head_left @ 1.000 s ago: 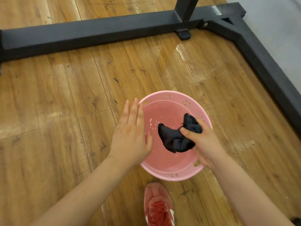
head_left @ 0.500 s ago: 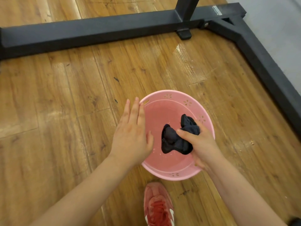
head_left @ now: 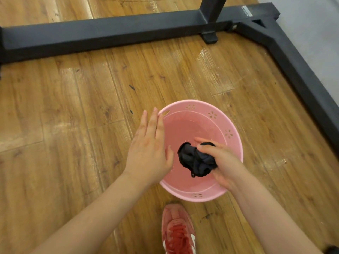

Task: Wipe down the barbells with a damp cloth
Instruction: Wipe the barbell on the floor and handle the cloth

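A pink plastic basin (head_left: 218, 120) stands on the wooden floor, with a little water in it. My right hand (head_left: 226, 163) grips a bunched black cloth (head_left: 196, 160) over the basin's near half. My left hand (head_left: 148, 146) hovers flat over the basin's left rim, fingers straight and together, holding nothing. No barbell is in view.
A black steel rack base (head_left: 102, 32) runs across the floor at the back and down the right side (head_left: 300, 70). A rack upright (head_left: 211, 8) rises from it. My red shoe (head_left: 178, 231) is just below the basin. Grey floor (head_left: 315, 33) lies at the far right.
My right hand has balled the cloth tighter and drawn it toward the basin's near side. My left hand has stayed by the left rim.
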`<state>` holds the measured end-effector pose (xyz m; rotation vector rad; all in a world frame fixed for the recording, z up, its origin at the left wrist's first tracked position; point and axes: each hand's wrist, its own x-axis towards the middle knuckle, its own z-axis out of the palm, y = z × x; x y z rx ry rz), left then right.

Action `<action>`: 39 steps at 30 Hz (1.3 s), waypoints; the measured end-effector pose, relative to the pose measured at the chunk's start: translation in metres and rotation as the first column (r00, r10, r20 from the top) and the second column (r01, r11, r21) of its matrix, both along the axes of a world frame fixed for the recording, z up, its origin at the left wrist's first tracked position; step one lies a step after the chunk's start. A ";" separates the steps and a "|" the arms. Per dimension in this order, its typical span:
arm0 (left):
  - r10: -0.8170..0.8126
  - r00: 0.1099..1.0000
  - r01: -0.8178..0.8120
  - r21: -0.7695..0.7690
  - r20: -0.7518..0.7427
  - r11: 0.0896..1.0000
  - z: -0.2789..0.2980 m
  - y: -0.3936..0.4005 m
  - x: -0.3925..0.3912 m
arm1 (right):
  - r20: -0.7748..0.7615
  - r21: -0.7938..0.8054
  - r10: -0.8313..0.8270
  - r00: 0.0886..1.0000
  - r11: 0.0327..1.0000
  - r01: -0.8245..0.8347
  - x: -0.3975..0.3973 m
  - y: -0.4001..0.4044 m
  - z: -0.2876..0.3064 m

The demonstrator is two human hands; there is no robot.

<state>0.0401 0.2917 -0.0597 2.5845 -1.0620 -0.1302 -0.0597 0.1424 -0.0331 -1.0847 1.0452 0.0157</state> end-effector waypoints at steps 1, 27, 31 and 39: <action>0.000 1.000 0.000 -0.001 -0.001 1.000 0.000 0.000 0.000 | -0.026 -0.039 0.015 1.000 0.999 -0.016 0.000 0.002 -0.001; 0.000 1.000 0.000 0.003 0.001 1.000 0.000 0.000 0.000 | 0.084 -0.409 0.161 0.983 0.906 -0.113 -0.005 -0.001 -0.013; 0.000 1.000 0.000 0.006 -0.002 1.000 0.000 0.000 0.000 | 0.154 -0.366 0.113 0.982 0.929 -0.050 -0.003 0.002 -0.014; 0.009 1.000 -0.009 -0.002 -0.023 1.000 0.000 0.001 0.000 | -0.008 -0.521 -0.073 0.997 0.851 0.058 0.007 0.010 -0.012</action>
